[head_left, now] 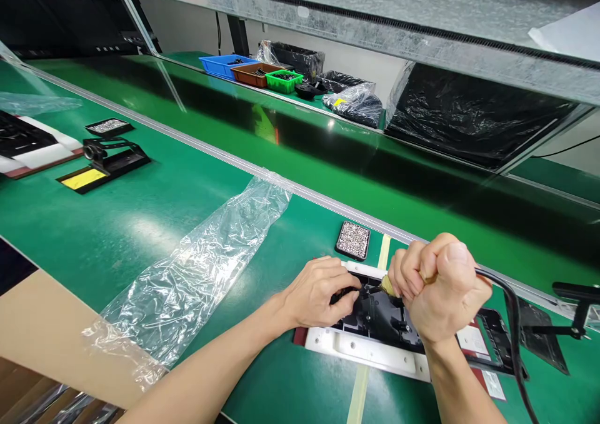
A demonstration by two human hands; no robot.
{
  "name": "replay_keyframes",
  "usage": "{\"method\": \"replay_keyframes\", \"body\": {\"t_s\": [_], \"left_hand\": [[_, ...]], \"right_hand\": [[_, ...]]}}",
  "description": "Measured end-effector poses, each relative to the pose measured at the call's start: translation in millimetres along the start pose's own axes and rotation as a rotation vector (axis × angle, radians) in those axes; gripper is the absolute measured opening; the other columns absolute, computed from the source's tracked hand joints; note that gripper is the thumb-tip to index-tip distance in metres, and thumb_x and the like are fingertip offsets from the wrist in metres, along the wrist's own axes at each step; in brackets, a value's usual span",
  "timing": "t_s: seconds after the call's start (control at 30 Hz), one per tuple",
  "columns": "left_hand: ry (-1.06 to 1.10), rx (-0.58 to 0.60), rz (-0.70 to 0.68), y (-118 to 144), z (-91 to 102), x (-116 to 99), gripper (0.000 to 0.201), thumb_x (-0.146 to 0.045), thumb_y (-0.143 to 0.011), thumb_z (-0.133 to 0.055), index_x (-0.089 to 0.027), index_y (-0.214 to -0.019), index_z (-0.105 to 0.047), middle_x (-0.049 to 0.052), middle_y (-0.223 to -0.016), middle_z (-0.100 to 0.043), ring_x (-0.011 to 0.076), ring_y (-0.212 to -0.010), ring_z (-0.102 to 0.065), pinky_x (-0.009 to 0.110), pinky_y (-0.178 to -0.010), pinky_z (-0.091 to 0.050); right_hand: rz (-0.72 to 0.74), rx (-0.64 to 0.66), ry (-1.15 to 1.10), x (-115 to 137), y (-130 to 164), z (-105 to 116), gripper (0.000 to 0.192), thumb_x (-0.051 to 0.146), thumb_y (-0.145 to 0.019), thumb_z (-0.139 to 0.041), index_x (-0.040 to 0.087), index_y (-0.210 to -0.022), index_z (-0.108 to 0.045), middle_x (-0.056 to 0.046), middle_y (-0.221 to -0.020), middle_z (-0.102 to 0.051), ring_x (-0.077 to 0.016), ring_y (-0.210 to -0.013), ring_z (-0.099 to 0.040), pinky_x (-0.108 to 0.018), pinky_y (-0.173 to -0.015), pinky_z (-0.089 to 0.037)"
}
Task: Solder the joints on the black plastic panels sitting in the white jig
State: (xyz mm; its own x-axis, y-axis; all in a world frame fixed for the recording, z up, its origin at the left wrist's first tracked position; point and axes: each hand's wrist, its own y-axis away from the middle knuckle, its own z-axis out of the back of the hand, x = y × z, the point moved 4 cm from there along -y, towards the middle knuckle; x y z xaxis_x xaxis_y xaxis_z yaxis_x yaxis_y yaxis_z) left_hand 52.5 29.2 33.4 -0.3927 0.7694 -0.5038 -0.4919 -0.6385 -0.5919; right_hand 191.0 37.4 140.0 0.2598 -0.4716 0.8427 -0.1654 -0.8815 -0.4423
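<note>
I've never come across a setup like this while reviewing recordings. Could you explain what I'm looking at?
There is no machine arm here: these are a person's own bare hands, seen by one camera worn on the head, looking forward and down.

The right hand is closed around a tool with a yellowish handle; a black cord runs beside that hand. The left hand rests at a black plastic part, which sits in a white holder. Whether its fingers pinch something small is hard to tell.

On the green work surface are a small tray of tiny metal pieces and a clear plastic bag. Farther back stand blue, brown and green bins.
</note>
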Motion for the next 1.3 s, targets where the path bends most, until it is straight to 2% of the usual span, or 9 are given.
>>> {"method": "replay_keyframes", "body": {"t_s": [1.3], "left_hand": [[0.025, -0.005, 0.006, -0.2, 0.3, -0.7, 0.02, -0.025, -0.097, -0.053, -0.016, -0.098, -0.071, 0.003, -0.076, -0.07, 0.0183, -0.069, -0.058, 0.035, -0.067, -0.042]], "right_hand": [[-0.002, -0.005, 0.012, -0.4, 0.7, 0.6, 0.043, 0.03, -0.095, -0.057, 0.019, -0.058, -0.039, 0.006, -0.043, -0.034, -0.006, -0.034, -0.028, -0.019, -0.033, -0.025]]}}
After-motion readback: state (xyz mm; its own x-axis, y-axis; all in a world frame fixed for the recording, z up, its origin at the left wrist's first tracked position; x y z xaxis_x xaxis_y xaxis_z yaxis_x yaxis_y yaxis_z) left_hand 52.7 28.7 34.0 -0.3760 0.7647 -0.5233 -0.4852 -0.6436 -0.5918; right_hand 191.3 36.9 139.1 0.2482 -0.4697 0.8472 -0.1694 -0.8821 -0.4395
